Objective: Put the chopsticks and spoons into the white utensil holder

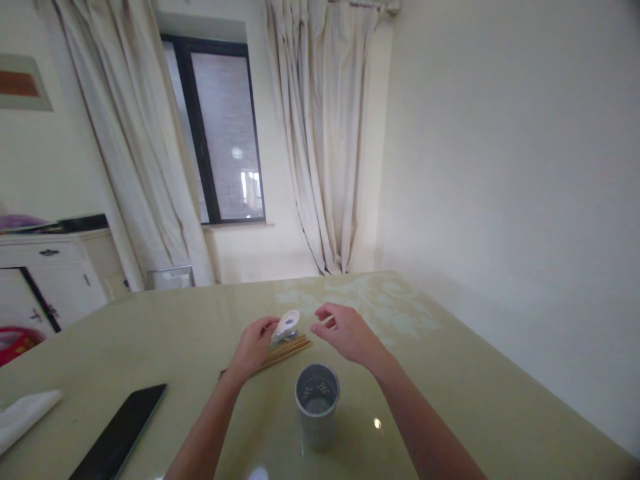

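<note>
My left hand (256,345) has its fingers closed at the handle end of a white ceramic spoon (288,321) with a small blue pattern; its fingertips partly hide the handle. Under the spoon and that hand lies a bundle of wooden chopsticks (286,351), with something shiny, perhaps metal spoons (291,335), beside it. To the right of the spoon, my right hand (340,328) hovers with thumb and fingers apart, holding nothing. Nearer to me, between my forearms, a grey cylindrical holder (318,410) stands upright, with small holes in its bottom.
The glossy green table (400,400) meets a white wall on the right. A black flat device (123,430) lies at the left, with a white object (27,413) beyond it at the table's left edge. A white cabinet (55,267) and a red container (19,343) stand further left.
</note>
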